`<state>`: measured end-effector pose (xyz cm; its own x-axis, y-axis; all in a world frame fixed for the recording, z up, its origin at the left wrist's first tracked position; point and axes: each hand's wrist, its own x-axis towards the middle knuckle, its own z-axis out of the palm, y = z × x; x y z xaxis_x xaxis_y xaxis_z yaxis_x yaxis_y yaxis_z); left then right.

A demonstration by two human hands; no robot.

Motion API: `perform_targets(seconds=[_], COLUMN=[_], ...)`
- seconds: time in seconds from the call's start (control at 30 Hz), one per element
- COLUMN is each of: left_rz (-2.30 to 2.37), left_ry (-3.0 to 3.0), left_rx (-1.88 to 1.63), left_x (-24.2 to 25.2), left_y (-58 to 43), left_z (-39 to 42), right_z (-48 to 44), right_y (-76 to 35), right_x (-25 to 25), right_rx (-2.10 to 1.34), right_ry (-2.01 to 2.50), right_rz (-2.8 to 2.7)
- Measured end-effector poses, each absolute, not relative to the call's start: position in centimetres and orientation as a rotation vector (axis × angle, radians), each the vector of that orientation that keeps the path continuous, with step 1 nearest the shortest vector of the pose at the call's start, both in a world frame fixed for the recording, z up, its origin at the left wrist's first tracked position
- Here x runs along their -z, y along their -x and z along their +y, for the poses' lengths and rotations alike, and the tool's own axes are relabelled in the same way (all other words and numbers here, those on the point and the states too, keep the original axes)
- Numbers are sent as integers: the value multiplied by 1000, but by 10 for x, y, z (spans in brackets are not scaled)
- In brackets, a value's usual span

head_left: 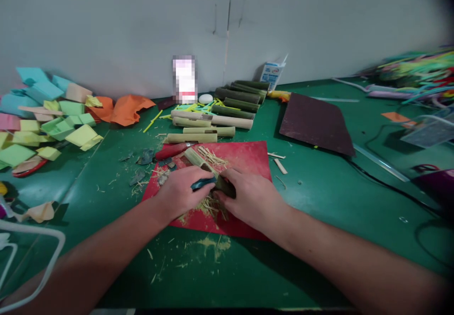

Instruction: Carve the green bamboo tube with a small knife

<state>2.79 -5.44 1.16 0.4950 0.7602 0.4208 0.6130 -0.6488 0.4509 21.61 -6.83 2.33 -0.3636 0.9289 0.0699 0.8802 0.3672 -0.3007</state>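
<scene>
My right hand (pixel 244 192) is closed around the near end of a bamboo tube (pixel 193 156) with an opening cut into its side. The tube lies slanted over a red sheet (pixel 248 156). In my left hand (pixel 182 189), a folded dark blue piece of sandpaper (pixel 203 183) is pinched against the tube; the fingers hide part of both. Bamboo shavings (pixel 213 156) and pale dust lie about the tube on the sheet. Beyond my left hand rests a red-handled tool (pixel 172 151), beside torn dark scraps (pixel 146 156).
Several cut bamboo tubes (pixel 237 94) lie in rows behind the sheet, near a lit phone (pixel 184 78). A dark brown board (pixel 315 121) is at right. Colored folded papers (pixel 46 130) are heaped at left; a white wire frame (pixel 58 244) stands near my left arm.
</scene>
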Motion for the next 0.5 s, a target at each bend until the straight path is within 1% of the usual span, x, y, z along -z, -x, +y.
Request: perform_targets(seconds=[0.2, 0.43, 0.5], left_rz=[1082, 1100, 1110], left_ry=[-2555, -2609, -2600], left_rx=[-875, -778, -803], left_x=[-10, -10, -10], left_y=[-28, -31, -31], left_z=[-53, -53, -54], right_z=[-68, -68, -69], right_y=[-216, -215, -215], right_x=[-23, -24, -24], right_rx=[-321, -400, -402], right_ry=[1599, 1613, 1615], right_rz=[-2394, -2363, -2368])
